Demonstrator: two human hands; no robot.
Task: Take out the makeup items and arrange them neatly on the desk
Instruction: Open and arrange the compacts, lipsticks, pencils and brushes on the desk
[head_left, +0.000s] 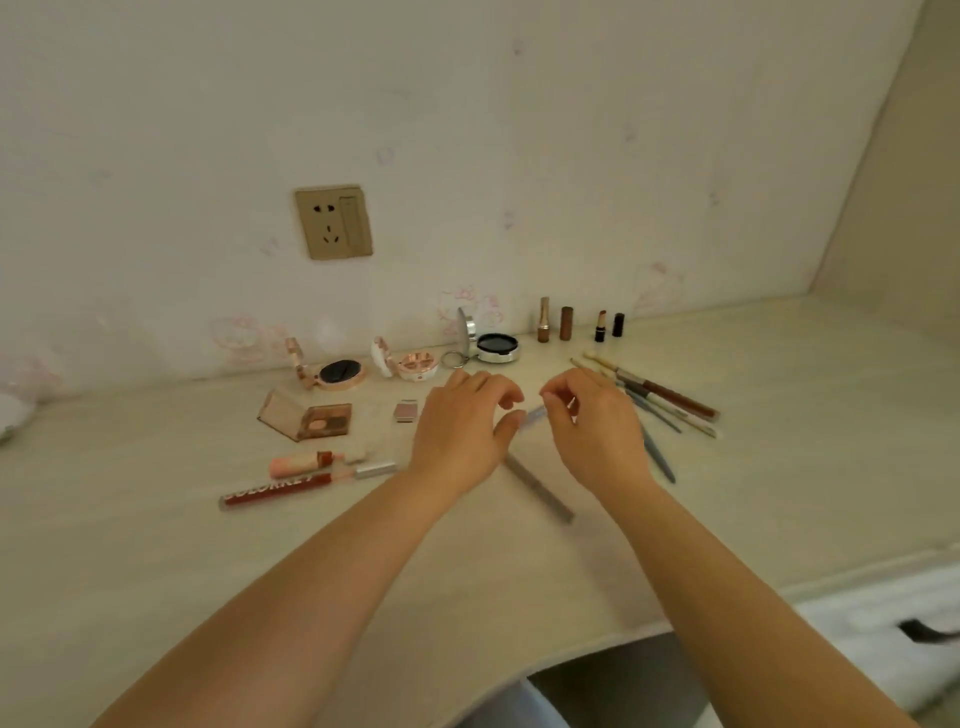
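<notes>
Both hands over tabletop: left hand loose, open; right hand pinches small stick. Most makeup out; pencils need straightening.

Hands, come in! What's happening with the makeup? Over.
Left hand open, right hand pinching small stick. Makeup spread on desk. Grey stick underneath.

Open compacts, upright lipsticks, fanned pencils, eyeshadow palette across pale desk.
</notes>
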